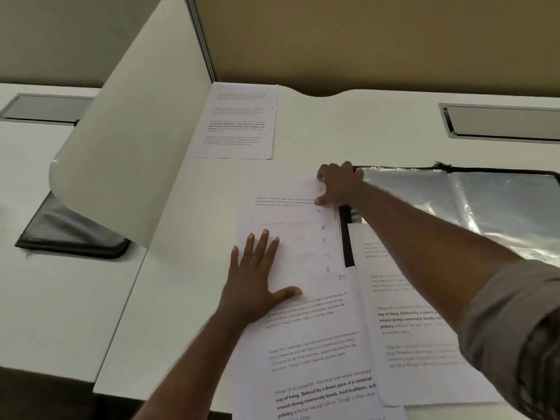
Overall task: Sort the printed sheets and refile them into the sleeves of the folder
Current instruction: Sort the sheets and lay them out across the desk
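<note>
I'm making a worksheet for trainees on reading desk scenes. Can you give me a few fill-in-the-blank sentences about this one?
1. The left hand lies ____ on the fanned stack of white printed sheets.
2. The right hand touches the stack's ____ right corner.
3. Handwritten ____ run down the sheets' right edges.
4. The black folder with clear plastic sleeves lies open to the ____ of the stack.

Missing words: flat; far; numbers; right

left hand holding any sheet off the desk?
No. The left hand lies flat with straight fingers on the fanned sheets, pressing them onto the desk.
</note>
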Available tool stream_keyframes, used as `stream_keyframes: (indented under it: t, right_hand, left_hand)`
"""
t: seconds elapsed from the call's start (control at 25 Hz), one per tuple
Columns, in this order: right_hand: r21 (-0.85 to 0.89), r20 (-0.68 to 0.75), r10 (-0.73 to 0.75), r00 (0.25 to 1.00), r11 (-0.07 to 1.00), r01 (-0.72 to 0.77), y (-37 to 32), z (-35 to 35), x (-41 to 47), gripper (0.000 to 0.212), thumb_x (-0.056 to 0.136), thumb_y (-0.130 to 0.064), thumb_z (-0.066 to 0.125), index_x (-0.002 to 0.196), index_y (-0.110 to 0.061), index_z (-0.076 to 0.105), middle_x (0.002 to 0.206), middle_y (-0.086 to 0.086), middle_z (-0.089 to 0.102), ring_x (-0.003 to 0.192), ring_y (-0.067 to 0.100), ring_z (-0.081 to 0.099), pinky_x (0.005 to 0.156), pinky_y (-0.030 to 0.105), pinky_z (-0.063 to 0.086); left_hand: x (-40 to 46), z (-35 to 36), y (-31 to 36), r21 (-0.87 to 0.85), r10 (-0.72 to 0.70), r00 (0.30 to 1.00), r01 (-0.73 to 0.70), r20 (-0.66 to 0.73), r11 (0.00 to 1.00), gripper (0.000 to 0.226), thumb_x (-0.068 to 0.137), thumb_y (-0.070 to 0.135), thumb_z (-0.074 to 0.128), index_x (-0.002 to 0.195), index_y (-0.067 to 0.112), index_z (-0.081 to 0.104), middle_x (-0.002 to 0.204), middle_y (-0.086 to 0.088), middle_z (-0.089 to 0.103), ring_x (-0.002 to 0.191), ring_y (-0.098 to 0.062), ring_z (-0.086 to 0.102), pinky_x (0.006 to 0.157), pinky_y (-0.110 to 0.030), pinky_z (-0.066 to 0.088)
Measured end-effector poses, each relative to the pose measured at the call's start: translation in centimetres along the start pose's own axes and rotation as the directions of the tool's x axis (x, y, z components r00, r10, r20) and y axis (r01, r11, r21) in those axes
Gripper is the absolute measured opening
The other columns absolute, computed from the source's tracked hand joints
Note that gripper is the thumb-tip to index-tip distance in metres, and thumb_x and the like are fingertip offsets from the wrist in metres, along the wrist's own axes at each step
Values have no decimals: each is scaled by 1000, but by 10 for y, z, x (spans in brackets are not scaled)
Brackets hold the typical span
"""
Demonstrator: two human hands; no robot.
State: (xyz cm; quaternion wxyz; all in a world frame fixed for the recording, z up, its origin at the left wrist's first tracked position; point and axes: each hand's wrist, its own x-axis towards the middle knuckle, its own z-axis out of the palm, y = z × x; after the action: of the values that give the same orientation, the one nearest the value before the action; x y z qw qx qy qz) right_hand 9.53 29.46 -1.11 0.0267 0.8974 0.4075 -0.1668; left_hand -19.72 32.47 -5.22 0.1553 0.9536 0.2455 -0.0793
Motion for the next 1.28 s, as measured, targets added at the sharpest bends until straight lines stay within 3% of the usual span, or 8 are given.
stream_keyframes:
  t: [0.16,0.32,0.44,0.52,0.68,0.96,1.12,1.28]
  right_hand:
    - [84,52,15,999,996,-19,1,-4,3,50,74,-49,75,112,-28,51,113,-7,59,123,25,34,96,43,29]
    - [126,76,-1,997,992,-8,2,-4,2,44,78,-48,71,114,-26,57,114,-5,58,122,28,40,98,41,33]
    - [401,-18,-80,997,913,81,4,-5,-4,20,82,-32,72,90,-17,62,85,-1,56,90,22,53,76,28,37]
    - [491,-128,-87,988,860,139,5,-8,-10,14,80,-24,74,80,-16,62,78,-1,57,79,19,52,66,28,36]
    - [525,-300,-85,950,817,239,0,-17,-20,11,75,-20,75,75,-13,67,78,0,64,76,19,58,68,32,45]
    - [546,-410,-45,911,787,285,-9,-40,-23,6,76,-14,77,80,-11,74,86,3,60,82,11,53,67,13,37]
    - [558,-486,-37,873,756,343,-15,-41,-23,4,75,-12,77,78,-10,74,82,3,63,80,13,55,77,30,45]
    - [517,-551,-25,834,775,364,-25,-39,-22,3,78,-12,74,78,-9,74,81,3,63,78,16,56,74,29,44]
  left_hand:
    - [-6,9,-1,40,-17,999,18,-39,999,104,75,94,15,153,32,-16,159,10,-26,144,-12,-29,120,-47,-11]
    - [-7,8,0,26,-17,997,19,-75,999,102,78,91,19,154,31,-11,160,10,-22,145,-10,-27,121,-45,-10]
    - [-8,9,0,40,-14,997,18,-78,999,101,79,90,19,154,30,-10,160,10,-22,145,-9,-28,121,-45,-11]
    - [-9,9,0,46,-8,996,12,-88,999,101,79,90,19,154,31,-10,160,11,-21,145,-9,-27,121,-44,-12]
    - [-10,9,0,17,-3,993,5,-117,1000,100,80,89,22,155,31,-9,161,11,-18,146,-9,-24,121,-43,-10]
    - [-13,9,0,-19,9,985,-13,-174,1000,97,82,87,24,154,31,-11,161,9,-18,148,-11,-20,122,-45,-3]
    - [-14,9,0,-26,21,976,-28,-216,999,97,83,85,26,155,30,-8,162,8,-15,149,-13,-16,122,-46,-2]
    - [-15,12,-1,-21,34,963,-41,-266,999,96,85,82,32,156,27,0,164,4,-7,151,-17,-9,121,-47,-1]
